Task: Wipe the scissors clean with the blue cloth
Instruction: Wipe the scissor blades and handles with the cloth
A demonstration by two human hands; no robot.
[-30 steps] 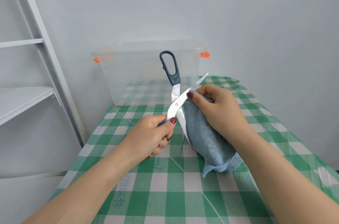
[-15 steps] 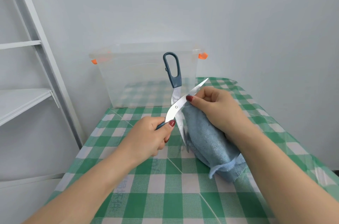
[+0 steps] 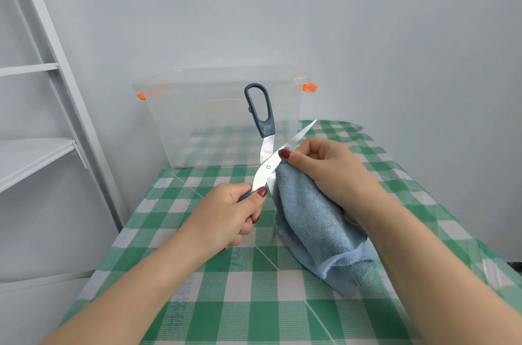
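Note:
The scissors (image 3: 267, 147) are spread wide open in mid-air above the table, with dark teal handles and bright steel blades. My left hand (image 3: 231, 214) grips the lower handle, which is mostly hidden in my fist; the other handle loop points up. One blade tip points up and right, the other blade runs down behind the blue cloth (image 3: 313, 229). My right hand (image 3: 327, 172) holds the blue terry cloth bunched against the blades near the pivot, thumb on the upper blade. The cloth's loose end hangs down onto the table.
A clear plastic storage box (image 3: 226, 118) with orange latches stands at the back of the table (image 3: 254, 288) against the grey wall. The table wears a green and white checked cover. A white metal shelf frame (image 3: 50, 84) stands to the left.
My right hand with the cloth has slid slightly down along the blade toward the pivot. The scissors have stayed open and nearly still in my left hand.

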